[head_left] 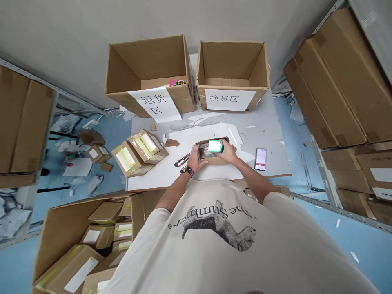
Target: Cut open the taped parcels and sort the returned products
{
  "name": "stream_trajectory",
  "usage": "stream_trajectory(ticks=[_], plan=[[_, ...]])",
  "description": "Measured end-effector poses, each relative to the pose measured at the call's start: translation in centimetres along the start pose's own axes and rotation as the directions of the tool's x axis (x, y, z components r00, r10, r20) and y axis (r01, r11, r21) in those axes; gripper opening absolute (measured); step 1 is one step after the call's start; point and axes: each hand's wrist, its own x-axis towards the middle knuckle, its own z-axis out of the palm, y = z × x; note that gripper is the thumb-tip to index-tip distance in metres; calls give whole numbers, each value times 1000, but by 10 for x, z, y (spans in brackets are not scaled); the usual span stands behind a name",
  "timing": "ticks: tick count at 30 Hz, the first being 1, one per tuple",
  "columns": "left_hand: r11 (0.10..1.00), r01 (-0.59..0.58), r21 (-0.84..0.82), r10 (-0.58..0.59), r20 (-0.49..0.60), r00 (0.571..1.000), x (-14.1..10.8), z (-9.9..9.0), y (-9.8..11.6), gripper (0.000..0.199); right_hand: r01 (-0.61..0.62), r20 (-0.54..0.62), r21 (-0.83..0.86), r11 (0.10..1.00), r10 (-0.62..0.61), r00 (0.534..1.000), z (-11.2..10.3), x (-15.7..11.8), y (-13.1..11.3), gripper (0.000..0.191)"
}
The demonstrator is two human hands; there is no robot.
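On the table close to my body lies a small open cardboard box (pixel 217 161) with what looks like clear wrapping inside. My left hand (pixel 195 158) grips the left end of this box, with a patterned watch on the wrist. Held at the right side of the opening, a small green and white box (pixel 215 146) is in my right hand (pixel 228 152), its fingers round the right end. A red and black cutter (pixel 182 160) lies just left of my left hand.
Two large open cartons with paper labels, left (pixel 122 98) and right (pixel 202 92), stand at the table's back. Two taped boxes (pixel 148 146) sit left, a phone (pixel 260 159) right. A big carton (pixel 50 228) of parcels stands at lower left; shelves flank both sides.
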Motion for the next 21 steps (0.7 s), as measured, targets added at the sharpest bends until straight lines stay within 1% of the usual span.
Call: stream_trajectory(ticks=[3, 5, 6, 9, 12, 14, 15, 16, 18, 19, 21], plan=[[999, -32, 27, 32, 5, 999, 11, -3, 3, 118, -74, -95, 52, 996, 79, 992, -8, 0, 5, 71], [999, -31, 34, 31, 8, 999, 19, -4, 6, 112, -91, -117, 28, 995, 94, 989, -10, 2, 6, 70], [999, -28, 37, 27, 9, 1000, 22, -4, 8, 110, -90, -110, -2, 996, 89, 990, -10, 3, 6, 69], [997, -1, 76, 0, 19, 1000, 25, -6, 17, 108, -43, -25, -123, 991, 41, 999, -5, 9, 2, 62], [986, 33, 164, -30, -18, 999, 24, -13, 34, 110, 35, 83, -225, 974, -17, 996, 3, 19, -6, 59], [976, 15, 216, -4, -52, 999, 27, -19, 47, 108, 89, 148, -265, 960, -50, 988, 9, 26, -12, 59], [972, -10, 234, 23, -49, 999, 31, -21, 54, 106, 115, 178, -274, 955, -67, 982, 11, 29, -15, 59], [969, -41, 245, 49, -29, 998, 37, -23, 59, 103, 136, 204, -279, 951, -80, 976, 14, 33, -17, 60], [961, -98, 259, 84, 62, 994, 54, -24, 66, 96, 160, 235, -282, 946, -93, 967, 18, 37, -21, 62], [957, -107, 270, 81, 105, 991, 63, -24, 67, 94, 160, 240, -283, 946, -92, 966, 20, 38, -21, 63], [945, -104, 310, 59, 151, 987, 82, -21, 68, 88, 146, 234, -281, 948, -80, 969, 22, 38, -20, 66]])
